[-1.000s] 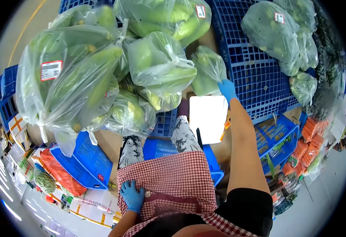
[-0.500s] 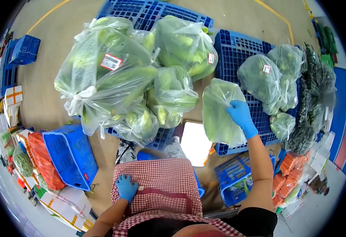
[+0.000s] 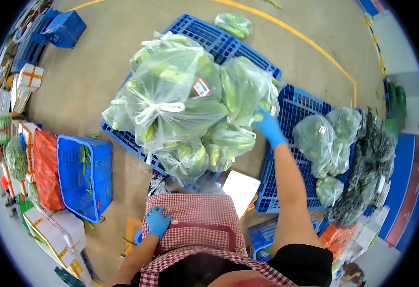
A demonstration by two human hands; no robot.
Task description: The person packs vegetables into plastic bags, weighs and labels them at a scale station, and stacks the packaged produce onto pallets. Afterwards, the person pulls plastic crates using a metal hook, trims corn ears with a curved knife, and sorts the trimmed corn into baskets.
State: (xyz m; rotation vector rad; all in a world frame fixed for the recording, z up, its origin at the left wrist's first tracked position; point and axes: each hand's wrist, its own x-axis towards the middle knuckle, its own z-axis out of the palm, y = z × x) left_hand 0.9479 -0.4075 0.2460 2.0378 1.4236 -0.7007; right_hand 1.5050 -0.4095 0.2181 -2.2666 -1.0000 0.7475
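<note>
My left hand [image 3: 157,222], in a blue glove, lies on the red checked apron [image 3: 190,215] with its fingers spread. My right hand [image 3: 270,128], also blue-gloved, reaches forward to the right side of a pile. Its fingertips touch or overlap the lower right edge of a clear bag of green vegetables [image 3: 242,91]; blur hides whether they grip it. A larger knotted bag of green vegetables [image 3: 176,81] with a white label [image 3: 201,87] sits at the middle of the pile. Smaller bags [image 3: 185,158] lie below it, over a blue pallet [image 3: 197,31].
A second blue pallet [image 3: 271,186] at right carries bagged greens [image 3: 314,138]. Beyond the pile, another bag [image 3: 233,25] lies on the floor. A blue crate [image 3: 106,186] with green scraps stands at left beside an orange-red sack [image 3: 48,167]. A white board-like surface [image 3: 240,191] sits near my knees.
My right hand has moved forward and left from above the right pallet, where it held a bag of green vegetables, to the pile. My left hand stays on the apron. The view has shifted.
</note>
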